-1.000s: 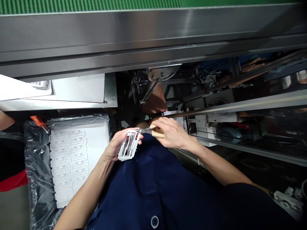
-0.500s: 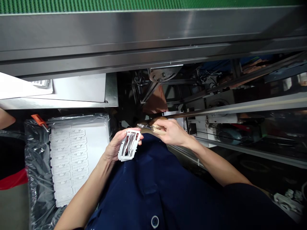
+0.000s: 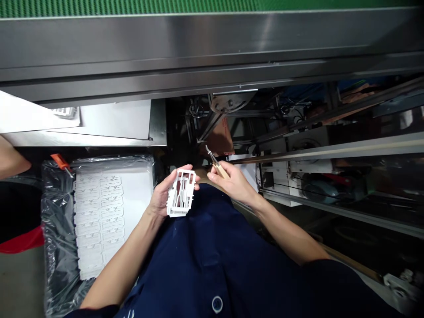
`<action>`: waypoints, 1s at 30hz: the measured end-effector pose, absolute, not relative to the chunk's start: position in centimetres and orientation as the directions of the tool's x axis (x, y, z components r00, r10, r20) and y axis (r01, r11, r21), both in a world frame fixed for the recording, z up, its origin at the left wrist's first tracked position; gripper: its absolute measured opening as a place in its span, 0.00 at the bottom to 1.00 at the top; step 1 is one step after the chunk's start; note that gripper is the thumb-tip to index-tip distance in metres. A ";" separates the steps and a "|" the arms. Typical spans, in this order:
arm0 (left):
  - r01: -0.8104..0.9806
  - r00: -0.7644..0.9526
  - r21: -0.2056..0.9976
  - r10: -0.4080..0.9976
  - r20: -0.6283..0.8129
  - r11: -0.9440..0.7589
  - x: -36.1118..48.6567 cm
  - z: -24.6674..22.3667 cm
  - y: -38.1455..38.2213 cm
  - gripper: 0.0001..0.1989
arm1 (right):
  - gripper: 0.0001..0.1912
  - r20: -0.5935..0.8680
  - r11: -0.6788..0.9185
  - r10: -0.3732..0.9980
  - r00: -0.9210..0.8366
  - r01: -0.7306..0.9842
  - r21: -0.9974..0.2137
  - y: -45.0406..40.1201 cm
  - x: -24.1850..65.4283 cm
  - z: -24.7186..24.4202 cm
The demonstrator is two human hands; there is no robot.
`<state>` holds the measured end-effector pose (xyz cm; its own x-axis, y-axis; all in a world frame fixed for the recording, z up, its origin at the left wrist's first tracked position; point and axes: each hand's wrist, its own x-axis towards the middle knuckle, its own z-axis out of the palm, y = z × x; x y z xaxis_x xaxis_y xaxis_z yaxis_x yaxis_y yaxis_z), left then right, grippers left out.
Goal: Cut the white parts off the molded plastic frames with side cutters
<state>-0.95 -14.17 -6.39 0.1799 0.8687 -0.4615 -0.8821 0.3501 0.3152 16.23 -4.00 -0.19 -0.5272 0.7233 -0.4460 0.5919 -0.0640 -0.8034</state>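
A white slotted plastic frame (image 3: 181, 193) is held by my left hand (image 3: 162, 194), with the thumb along its near edge and fingertips showing past its far side. To the right, my right hand (image 3: 236, 180) grips a small tool (image 3: 220, 169) with a beige handle and a thin metal tip pointing up and left. The tool and the white frame are apart. Left of my left arm, rows of white plastic parts (image 3: 99, 216) lie in a box lined with black plastic (image 3: 56, 238).
A steel conveyor edge (image 3: 198, 53) with a green belt (image 3: 132, 6) runs across the top. An orange-handled tool (image 3: 59, 161) rests at the box's corner. Another person's arm (image 3: 11, 159) enters at the left. Metal rails and machinery fill the right.
My right hand has turned the tool so its tip points more upward. The white frame has tilted more upright in my left hand. The whole view has shifted slightly.
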 end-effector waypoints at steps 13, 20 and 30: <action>-0.919 0.094 0.316 0.910 -0.403 0.235 -1.0 -6.6 -13.3 0.13 | 0.13 -0.480 -0.479 0.662 -0.576 0.168 -0.862 -8.4 14.1 -2.3; -0.919 0.063 0.322 0.893 -0.447 0.226 -1.0 -6.1 -13.2 0.16 | 0.14 -0.431 -0.418 0.700 -0.569 0.163 -0.894 -8.6 14.2 -2.2; -0.932 0.078 0.291 0.904 -0.421 0.216 -1.1 -6.0 -13.2 0.19 | 0.12 -0.426 -0.464 0.690 -0.586 0.095 -0.881 -8.8 14.3 -2.5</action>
<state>-1.09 -13.23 -6.04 0.0782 0.9036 -0.4213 -0.9320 0.2163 0.2908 14.34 -8.84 -2.54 -0.5857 0.6897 -0.4258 0.0945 -0.4636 -0.8810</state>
